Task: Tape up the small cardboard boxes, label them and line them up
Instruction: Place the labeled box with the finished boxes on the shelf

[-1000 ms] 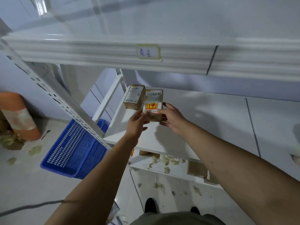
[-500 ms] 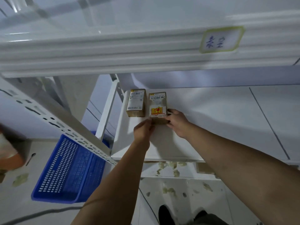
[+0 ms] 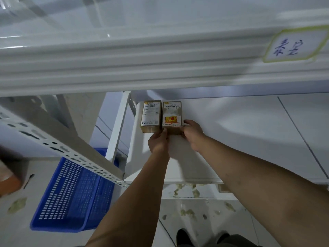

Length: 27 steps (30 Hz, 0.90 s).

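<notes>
The white shelf has broad bare room to the right, and its left edge runs close beside the row. At its back left the labelled first box and second box sit touching, so these two look nearly lined up. The right hand grips the second box's near corner, and the left hand presses straight fingers on its near end.

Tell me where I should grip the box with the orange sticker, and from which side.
Probably its near end, from the open front of the shelf. The stickered box lies flat with its left side against the neighbouring box, leaving the near end and right side free.
</notes>
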### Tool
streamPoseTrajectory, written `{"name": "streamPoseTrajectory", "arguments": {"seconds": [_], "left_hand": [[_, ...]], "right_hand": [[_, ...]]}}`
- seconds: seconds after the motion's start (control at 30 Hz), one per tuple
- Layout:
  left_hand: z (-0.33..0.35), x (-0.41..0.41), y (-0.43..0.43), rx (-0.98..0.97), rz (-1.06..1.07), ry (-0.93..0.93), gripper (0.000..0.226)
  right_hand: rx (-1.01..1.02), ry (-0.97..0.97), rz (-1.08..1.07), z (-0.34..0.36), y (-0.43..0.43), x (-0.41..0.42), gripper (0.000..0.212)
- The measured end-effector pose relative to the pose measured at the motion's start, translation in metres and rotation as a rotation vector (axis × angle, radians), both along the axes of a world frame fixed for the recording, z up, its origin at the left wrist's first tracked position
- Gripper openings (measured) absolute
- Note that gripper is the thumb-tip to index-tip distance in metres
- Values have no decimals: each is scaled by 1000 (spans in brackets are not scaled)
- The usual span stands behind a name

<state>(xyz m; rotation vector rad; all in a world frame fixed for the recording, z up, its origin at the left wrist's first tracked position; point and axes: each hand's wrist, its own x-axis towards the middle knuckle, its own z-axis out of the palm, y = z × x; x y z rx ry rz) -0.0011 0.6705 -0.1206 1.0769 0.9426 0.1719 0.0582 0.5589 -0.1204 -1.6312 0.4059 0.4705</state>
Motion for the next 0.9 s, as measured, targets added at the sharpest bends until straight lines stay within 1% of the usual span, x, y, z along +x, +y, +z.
{"name": "streamPoseTrajectory", "arguments": {"seconds": [0.07,0.23,0.3,0.37,0.4,0.43,0.5,0.6,0.73,0.8,0.9], "left_hand": [[-5,2,3,2,-4,30,15],[-7,5,8,-33,10,64,17],[-8,7,8,-24,-12,72,15],[-7,7,8,2,-47,78,5],[-6,6,8,17,-70,78,6],[-6,5,7,24,-94,77,13],[-1,2,0,8,-140,45,18],[10,-3,-19,32,-228,-43,15],[35,-10,-54,48,-383,-152,16],[46,-13,-73,71,-459,-201,19],[60,-19,-103,93,-554,-265,11]], "right_hand": [[-3,-6,-7,0,5,2,53],[-4,-45,7,4,11,3,38],[11,-32,-2,4,11,3,38],[36,-8,-17,4,9,2,42],[51,8,-25,4,7,1,44],[68,21,-32,5,5,1,45],[122,40,-59,11,-3,-5,38],[229,17,-60,26,-23,-17,23],[266,-88,-14,47,-66,-37,23],[272,-126,-27,59,-92,-46,23],[272,-176,-64,75,-134,-60,23]]}}
